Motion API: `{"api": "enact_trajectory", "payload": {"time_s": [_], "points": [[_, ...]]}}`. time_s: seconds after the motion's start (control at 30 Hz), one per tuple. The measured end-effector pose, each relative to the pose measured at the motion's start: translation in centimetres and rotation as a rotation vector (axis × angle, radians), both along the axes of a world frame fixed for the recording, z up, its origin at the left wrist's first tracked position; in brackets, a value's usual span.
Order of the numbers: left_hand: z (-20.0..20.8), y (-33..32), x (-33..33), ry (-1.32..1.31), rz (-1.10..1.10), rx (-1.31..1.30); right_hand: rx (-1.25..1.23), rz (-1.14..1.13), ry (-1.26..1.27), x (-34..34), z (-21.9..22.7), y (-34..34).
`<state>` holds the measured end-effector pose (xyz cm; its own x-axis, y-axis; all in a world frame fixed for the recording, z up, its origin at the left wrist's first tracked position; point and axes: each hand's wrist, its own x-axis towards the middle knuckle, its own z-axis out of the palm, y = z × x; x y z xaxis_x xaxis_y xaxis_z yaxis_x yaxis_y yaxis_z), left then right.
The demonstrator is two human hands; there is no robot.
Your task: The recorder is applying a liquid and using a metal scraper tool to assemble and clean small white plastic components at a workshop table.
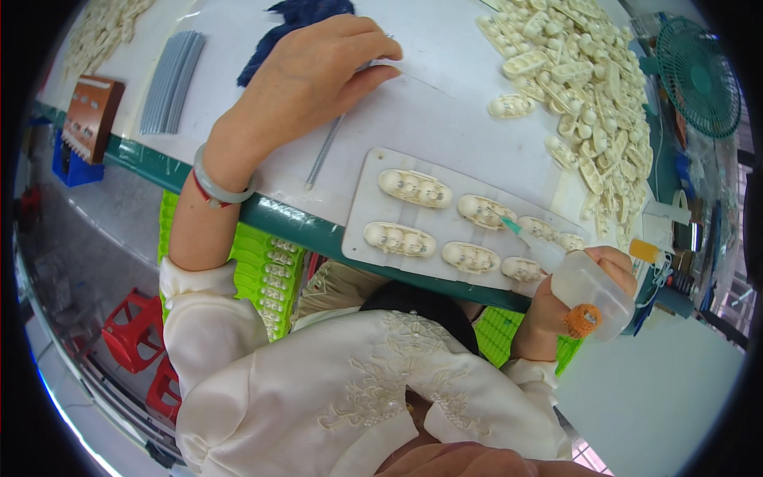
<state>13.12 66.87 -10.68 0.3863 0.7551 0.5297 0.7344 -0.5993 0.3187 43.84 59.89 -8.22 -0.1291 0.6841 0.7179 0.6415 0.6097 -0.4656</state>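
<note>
While your right hand (548, 308) gripped a clear squeeze bottle (584, 286), tilted seemingly so its green nozzle (510, 226) met one pod-shaped piece (477, 208), your left hand (318, 70) appeared to pinch a silver spring rod (324, 151); pods sat open side up in two rows on a white board (445, 225), presumably for steadiness; beyond lay a loose heap of pods (592, 103), right, and grey rods (173, 79), left.

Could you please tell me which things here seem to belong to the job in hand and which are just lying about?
Seemingly in the job:
bottle
white tray
oval shells
spring

Apparently just about:
fan
red stool
blue cloth
</note>
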Motion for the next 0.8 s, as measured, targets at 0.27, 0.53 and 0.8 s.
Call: {"api": "enact_trajectory", "payload": {"time_s": [0.27, 0.53, 0.8], "points": [[0.4, 0.0, 0.2, 0.003, 0.056, -0.091, -0.019, -0.013, 0.041, 1.7, -1.2, -0.7], [0.5, 0.0, 0.6, -0.003, 0.075, -0.104, -0.167, 0.076, 0.1, 1.4, -0.8, -0.4], [0.5, 0.1, 0.5, -0.009, 0.081, -0.099, -0.071, -0.046, 0.068, 3.0, -1.1, -1.0]]}}
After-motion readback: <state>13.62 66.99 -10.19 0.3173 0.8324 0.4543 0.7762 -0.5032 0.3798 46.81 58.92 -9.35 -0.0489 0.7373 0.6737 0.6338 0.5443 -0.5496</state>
